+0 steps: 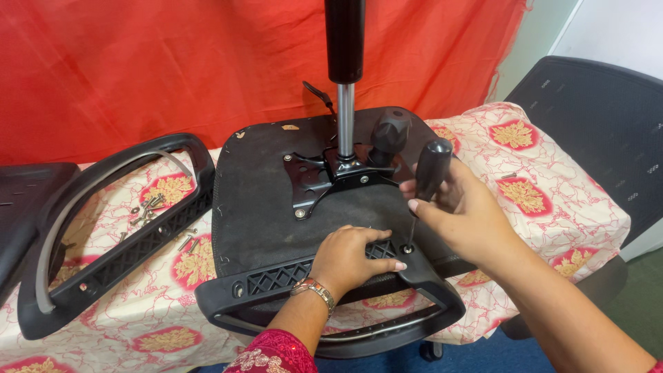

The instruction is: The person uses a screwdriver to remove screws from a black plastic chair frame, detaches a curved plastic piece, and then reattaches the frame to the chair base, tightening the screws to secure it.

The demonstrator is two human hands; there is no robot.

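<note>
A screw is being driven: the screwdriver (429,181) is gripped by the right hand (461,214), while the armrest (331,290) is pressed flat by the spread left hand (356,257) near the desk's (587,207) front edge; steady downward pressure is probably needed next.

One head view looks down, close over the table (573,186)

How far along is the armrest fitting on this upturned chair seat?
Looks done: the black mechanism plate is screwed to the seat underside. In hand: the left hand presses one armrest onto the seat edge while the right hand holds a screwdriver upright, tip in a mounting hole. Left: a second armrest lies detached on the table beside loose screws.
</note>
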